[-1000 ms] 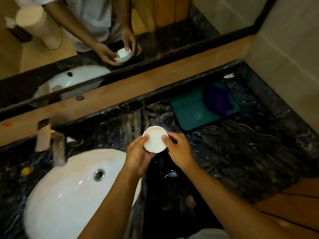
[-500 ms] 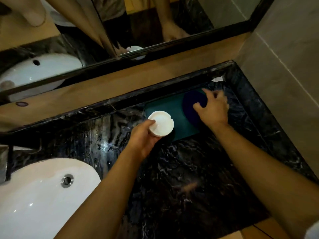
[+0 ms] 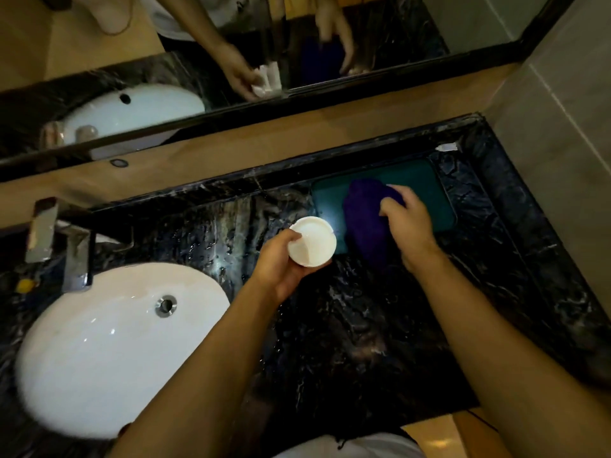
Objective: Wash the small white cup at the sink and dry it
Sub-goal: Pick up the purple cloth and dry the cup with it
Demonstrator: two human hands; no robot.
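My left hand (image 3: pixel 281 264) holds the small white cup (image 3: pixel 312 241) above the dark marble counter, to the right of the sink; the cup's round face is turned toward me. My right hand (image 3: pixel 408 223) grips a dark purple cloth (image 3: pixel 363 216), which hangs from my fingers over the teal tray (image 3: pixel 426 186) and drapes down just right of the cup. The white oval sink (image 3: pixel 109 342) lies at the lower left.
A metal faucet (image 3: pixel 76 256) stands at the sink's back left, with a small yellow object (image 3: pixel 24 285) beside it. A mirror (image 3: pixel 198 61) runs along the back above a wooden ledge (image 3: pixel 264 140). A tiled wall (image 3: pixel 562 127) closes the right side. The counter surface looks wet.
One second ago both hands held the cup. My right hand then reached to the purple cloth on the tray, and now it has lifted the cloth toward the cup.
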